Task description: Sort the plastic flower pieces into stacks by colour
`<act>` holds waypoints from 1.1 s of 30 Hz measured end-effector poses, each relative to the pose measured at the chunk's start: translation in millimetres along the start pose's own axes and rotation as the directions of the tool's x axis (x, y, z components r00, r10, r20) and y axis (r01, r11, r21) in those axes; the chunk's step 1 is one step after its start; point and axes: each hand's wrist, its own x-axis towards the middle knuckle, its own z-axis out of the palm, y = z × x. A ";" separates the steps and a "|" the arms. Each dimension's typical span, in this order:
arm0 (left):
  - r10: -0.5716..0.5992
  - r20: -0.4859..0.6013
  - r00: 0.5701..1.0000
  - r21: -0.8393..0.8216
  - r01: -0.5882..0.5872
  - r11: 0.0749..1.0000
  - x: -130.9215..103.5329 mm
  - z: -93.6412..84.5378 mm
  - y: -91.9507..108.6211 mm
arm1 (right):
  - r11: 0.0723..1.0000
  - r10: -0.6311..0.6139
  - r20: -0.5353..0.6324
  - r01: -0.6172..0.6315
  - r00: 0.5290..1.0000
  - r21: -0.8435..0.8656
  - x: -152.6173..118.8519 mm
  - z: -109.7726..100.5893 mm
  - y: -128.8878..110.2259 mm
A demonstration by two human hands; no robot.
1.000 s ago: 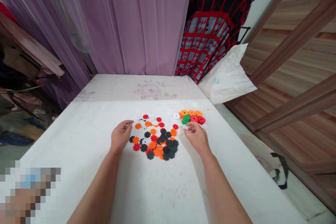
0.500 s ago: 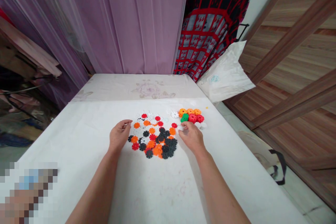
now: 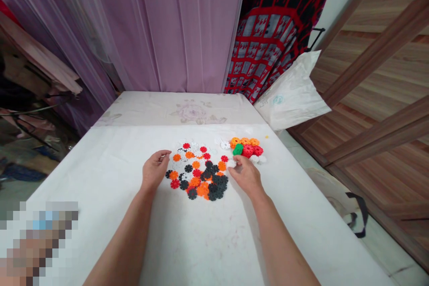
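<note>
A loose pile of flat notched plastic discs, snowflake-shaped building pieces [image 3: 203, 187], lies mid-table in black, orange, red and white. Left of it is my left hand [image 3: 156, 170], its fingers loosely curved and nothing visible in them. My right hand [image 3: 247, 175], at the pile's right side, pinches a white snowflake disc [image 3: 231, 163] between thumb and fingertips. Just beyond that hand are thicker ball-like clusters of joined discs: orange clusters [image 3: 245, 141], a green cluster [image 3: 237, 149], red clusters [image 3: 248, 150] and white clusters [image 3: 258, 159].
White cloth covers the table [image 3: 201, 241], with a flower-printed strip at the far end. A white bag [image 3: 291, 98] hangs by the far right corner. Purple curtains [image 3: 174, 27] stand behind, and wooden doors [image 3: 378, 76] on the right. A pixelated patch hides the lower left.
The whole view has shifted slightly, moving the scene a little to the right. Both hands keep nearly the same places beside the pile, and the white disc stays in my right fingers.
</note>
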 end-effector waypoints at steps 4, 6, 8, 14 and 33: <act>0.009 -0.003 1.000 0.000 -0.009 1.000 0.1 -0.3 -1.2 | 0.998 0.042 -0.007 -0.042 0.999 0.042 -3.4 -1.2 4.7; 0.008 -0.006 1.000 0.000 -0.008 1.000 0.6 0.1 -2.4 | 0.997 0.065 -0.004 -0.065 0.998 0.048 -6.2 -1.9 7.7; 0.007 -0.002 1.000 -0.008 -0.007 1.000 1.3 0.8 -3.9 | 0.996 0.073 0.000 -0.073 0.997 0.048 -8.7 -2.1 9.3; 0.008 0.016 1.000 -0.045 -0.007 0.999 2.9 1.9 -5.3 | 0.998 -0.064 -0.114 0.061 0.991 -0.024 0.1 -2.4 -9.2; 0.029 0.041 0.999 -0.077 -0.026 0.997 4.9 4.2 -13.2 | 0.898 -0.205 0.244 0.281 0.948 -0.338 48.0 28.6 -62.7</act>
